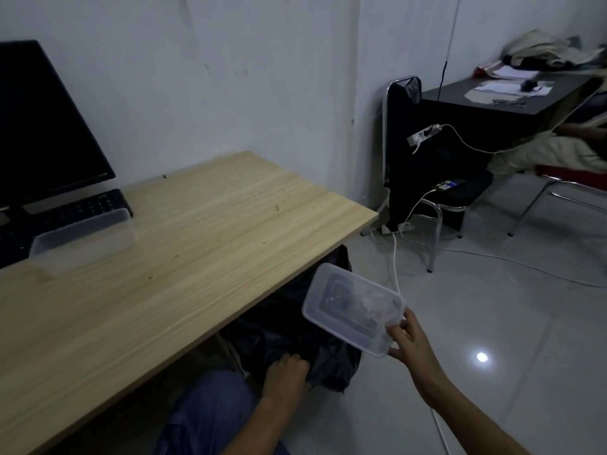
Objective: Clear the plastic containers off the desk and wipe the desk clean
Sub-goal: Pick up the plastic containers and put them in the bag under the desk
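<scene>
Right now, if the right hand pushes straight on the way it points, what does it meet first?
The right hand points toward the dark bag under the desk; the plastic container it holds would likely reach the bag first. Depth is unclear.

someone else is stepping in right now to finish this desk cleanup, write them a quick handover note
Right hand grips one clear plastic container by its near end, held off the desk's right edge above the dark bag.
Left hand holds the bag's rim open under the desk.
Done: this container is off the desk.
Left: drop it in the bag, then remove the second container standing by the keyboard, then wipe the desk. No cloth is in view.
</scene>
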Demonstrator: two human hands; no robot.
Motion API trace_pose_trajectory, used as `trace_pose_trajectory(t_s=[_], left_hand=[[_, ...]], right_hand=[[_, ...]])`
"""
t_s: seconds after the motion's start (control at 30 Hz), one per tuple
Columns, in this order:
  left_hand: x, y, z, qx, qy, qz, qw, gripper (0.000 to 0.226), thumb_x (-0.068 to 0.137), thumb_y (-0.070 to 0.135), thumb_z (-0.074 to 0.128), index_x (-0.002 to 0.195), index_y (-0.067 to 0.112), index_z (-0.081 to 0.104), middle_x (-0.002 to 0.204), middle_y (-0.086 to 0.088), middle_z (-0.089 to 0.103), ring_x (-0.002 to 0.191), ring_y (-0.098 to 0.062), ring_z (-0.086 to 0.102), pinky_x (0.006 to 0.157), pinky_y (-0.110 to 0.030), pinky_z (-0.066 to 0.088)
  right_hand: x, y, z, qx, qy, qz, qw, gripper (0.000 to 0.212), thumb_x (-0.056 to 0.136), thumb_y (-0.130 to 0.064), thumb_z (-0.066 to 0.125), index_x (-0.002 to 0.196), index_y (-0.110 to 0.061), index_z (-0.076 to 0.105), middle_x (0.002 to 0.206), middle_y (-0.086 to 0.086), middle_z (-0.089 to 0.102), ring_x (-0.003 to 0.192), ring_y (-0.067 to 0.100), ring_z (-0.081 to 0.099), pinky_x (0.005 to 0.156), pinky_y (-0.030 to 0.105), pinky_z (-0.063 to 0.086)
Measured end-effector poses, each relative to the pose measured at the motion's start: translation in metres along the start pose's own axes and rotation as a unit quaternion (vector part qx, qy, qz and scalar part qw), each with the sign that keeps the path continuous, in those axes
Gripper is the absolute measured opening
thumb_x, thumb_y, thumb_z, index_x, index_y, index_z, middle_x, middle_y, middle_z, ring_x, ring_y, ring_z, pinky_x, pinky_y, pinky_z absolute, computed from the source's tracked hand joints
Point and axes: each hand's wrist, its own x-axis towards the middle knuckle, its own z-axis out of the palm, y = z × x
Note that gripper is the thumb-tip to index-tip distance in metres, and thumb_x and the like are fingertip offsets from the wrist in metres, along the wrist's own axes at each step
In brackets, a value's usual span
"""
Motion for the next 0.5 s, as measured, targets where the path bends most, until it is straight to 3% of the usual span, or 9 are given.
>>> trace_pose_trajectory(t_s=[0.13,0.27,0.33,0.4,0.43,0.5], left_hand=[[0.0,0.001,0.004,-0.008,0.016,-0.011,1.0,0.023,0.094,0.02,0.05,0.11,0.009,0.062,0.118,-0.009,0.058,0.111,-0.025,0.052,0.082,-0.033,0.042],[-0.002,0.001,0.002,0.008,0.054,0.015,0.998,0.022,0.094,0.02,0.049,0.107,0.009,0.064,0.115,-0.007,0.059,0.109,-0.023,0.052,0.082,-0.032,0.042],[-0.005,0.002,-0.007,0.022,0.095,0.062,0.993,0.018,0.077,0.032,0.073,0.087,0.017,0.071,0.094,0.0,0.065,0.091,-0.018,0.059,0.069,-0.027,0.045],[-0.005,0.003,-0.007,0.04,0.1,0.102,0.989,0.032,0.04,0.041,0.091,0.055,0.028,0.067,0.063,0.01,0.059,0.062,-0.01,0.058,0.049,-0.02,0.041],[-0.003,0.003,-0.006,0.044,0.127,0.113,0.984,0.035,0.034,0.041,0.092,0.051,0.029,0.064,0.058,0.012,0.056,0.058,-0.009,0.056,0.046,-0.019,0.039],[-0.003,0.004,-0.007,0.042,0.167,0.131,0.976,0.029,0.042,0.038,0.089,0.053,0.029,0.064,0.061,0.012,0.056,0.06,-0.01,0.056,0.048,-0.02,0.039]], right_hand=[[0.003,-0.002,0.0,-0.048,0.009,-0.014,0.999,0.046,0.096,-0.011,0.052,0.137,-0.03,0.041,0.116,0.003,0.056,0.099,0.018,0.062,0.069,0.028,0.057],[0.008,-0.005,0.004,-0.11,0.025,-0.046,0.993,0.053,0.091,-0.015,0.061,0.137,-0.032,0.041,0.116,0.001,0.055,0.099,0.016,0.06,0.075,0.03,0.056],[0.01,-0.008,0.008,-0.148,0.032,-0.094,0.984,0.056,0.087,-0.014,0.067,0.135,-0.029,0.043,0.113,-0.001,0.054,0.099,0.013,0.057,0.07,0.023,0.052],[0.012,-0.012,0.013,-0.188,0.028,-0.15,0.97,0.057,0.082,-0.015,0.071,0.131,-0.028,0.046,0.114,-0.006,0.051,0.1,0.01,0.054,0.073,0.024,0.052],[0.013,-0.014,0.015,-0.216,0.025,-0.176,0.96,0.057,0.08,-0.018,0.072,0.13,-0.027,0.047,0.115,-0.008,0.05,0.101,0.01,0.052,0.077,0.026,0.051],[0.016,-0.016,0.02,-0.289,0.016,-0.22,0.932,0.056,0.077,-0.02,0.073,0.128,-0.024,0.05,0.116,-0.01,0.049,0.104,0.009,0.046,0.085,0.03,0.047]])
